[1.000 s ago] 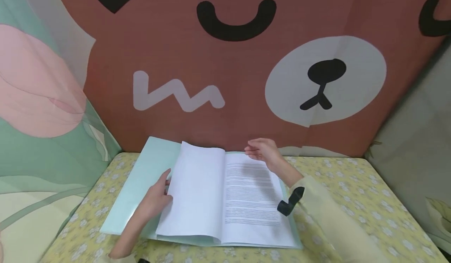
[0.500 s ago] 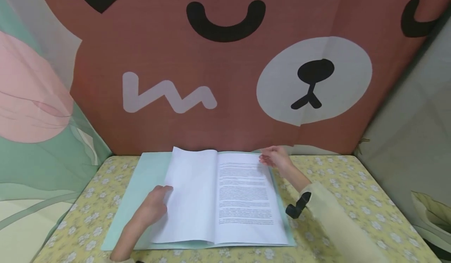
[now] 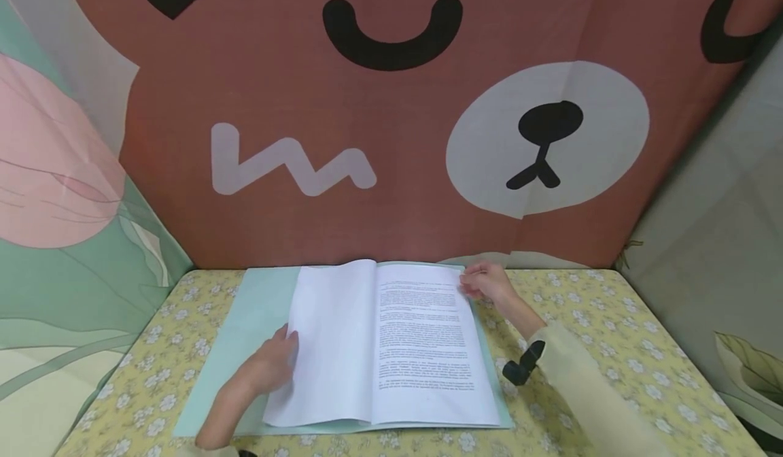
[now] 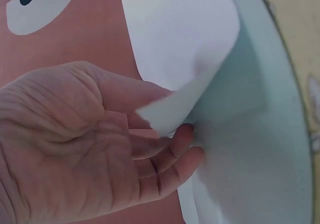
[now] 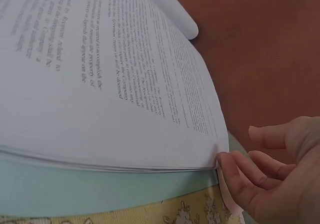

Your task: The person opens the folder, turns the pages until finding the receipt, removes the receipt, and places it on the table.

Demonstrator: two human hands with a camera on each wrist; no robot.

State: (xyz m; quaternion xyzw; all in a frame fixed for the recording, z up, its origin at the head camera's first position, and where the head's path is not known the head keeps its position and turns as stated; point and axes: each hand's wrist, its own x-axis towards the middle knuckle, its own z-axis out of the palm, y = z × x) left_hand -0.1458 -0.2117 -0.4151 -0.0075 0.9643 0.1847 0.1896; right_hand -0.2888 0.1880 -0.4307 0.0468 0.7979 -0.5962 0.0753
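A pale mint-green folder [image 3: 241, 338] lies spread on the table, with a stack of white paper inside. Blank backs of turned pages [image 3: 333, 348] cover its left half; the printed page [image 3: 422, 402] faces up on the right. My left hand [image 3: 266, 365] holds the outer edge of the turned pages between thumb and fingers; in the left wrist view the paper [image 4: 175, 106] curls up there and hides the thumb tip. At the stack's far right corner, my right hand [image 3: 492, 285] touches the page edges [image 5: 150, 170] with a fingertip, its thumb standing apart.
A yellow floral cloth [image 3: 587, 348] covers the table. Directly behind it rises a brown fabric backdrop [image 3: 416, 219] with a bear's face. Patterned curtains flank both sides. A black strap [image 3: 525, 362] is on the right wrist.
The turned pages have come down flatter on the left. My right hand has moved right and slightly down to the printed page's far corner. My left hand stays by the left pages.
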